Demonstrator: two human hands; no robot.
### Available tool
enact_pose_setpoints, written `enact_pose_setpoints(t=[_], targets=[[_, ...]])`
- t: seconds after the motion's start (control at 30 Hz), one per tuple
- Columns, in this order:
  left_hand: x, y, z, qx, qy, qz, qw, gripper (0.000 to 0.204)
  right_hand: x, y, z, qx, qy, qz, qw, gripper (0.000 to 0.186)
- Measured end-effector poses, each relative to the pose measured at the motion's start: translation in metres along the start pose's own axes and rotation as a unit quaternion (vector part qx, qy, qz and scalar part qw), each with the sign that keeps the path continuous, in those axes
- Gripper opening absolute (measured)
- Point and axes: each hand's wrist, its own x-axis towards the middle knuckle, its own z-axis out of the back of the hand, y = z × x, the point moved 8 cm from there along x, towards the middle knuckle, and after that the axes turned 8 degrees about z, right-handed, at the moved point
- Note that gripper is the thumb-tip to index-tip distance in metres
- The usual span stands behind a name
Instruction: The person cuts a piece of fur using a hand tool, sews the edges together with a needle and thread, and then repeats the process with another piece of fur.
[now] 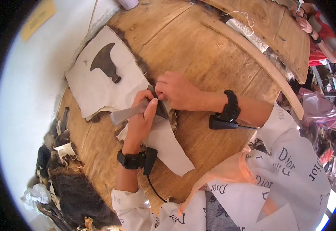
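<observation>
Beside white wall (37,81), hands (180,91) over wooden table (214,57).

— What is covered near the middle?
— Part of the grey strip (118,116) is hidden by the left hand (139,119). What may be pinched by the right hand (178,91) cannot be made out, its fingertips being partly concealed. Whether the upper pale sheet (127,82) is joined to the lower pale piece (170,152) is masked too.
— And at the edges?
— A lavender object (128,3) is cut off at the top, the dark fur pile (77,196) at the bottom. Another person (325,48) is cropped by the rim.
</observation>
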Motion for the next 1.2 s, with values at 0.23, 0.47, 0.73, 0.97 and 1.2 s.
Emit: enact_pose_setpoints(t=[0.23, 0.47, 0.73, 0.97, 1.2], targets=[[-0.003, 0.003, -0.003, -0.004, -0.004, -0.016, 1.000, 0.009, -0.002, -0.008, -0.003, 0.004, -0.008, 0.000, 1.000, 0.008], [-0.020, 0.009, -0.011, 0.007, 0.023, -0.005, 1.000, 0.013, 0.005, 0.007, 0.013, 0.023, -0.048, 0.002, 0.999, 0.004], [-0.040, 0.013, -0.021, 0.015, 0.030, 0.022, 0.999, 0.018, 0.005, 0.023, 0.042, 0.053, -0.079, -0.016, 0.995, 0.002], [-0.051, 0.006, -0.028, 0.071, 0.049, -0.088, 0.992, 0.028, -0.008, 0.034, 0.058, 0.094, -0.036, -0.060, 0.993, 0.004], [-0.058, 0.001, -0.029, 0.169, 0.018, -0.158, 0.973, 0.031, -0.053, 0.084, 0.077, 0.115, 0.024, -0.070, 0.991, 0.006]])
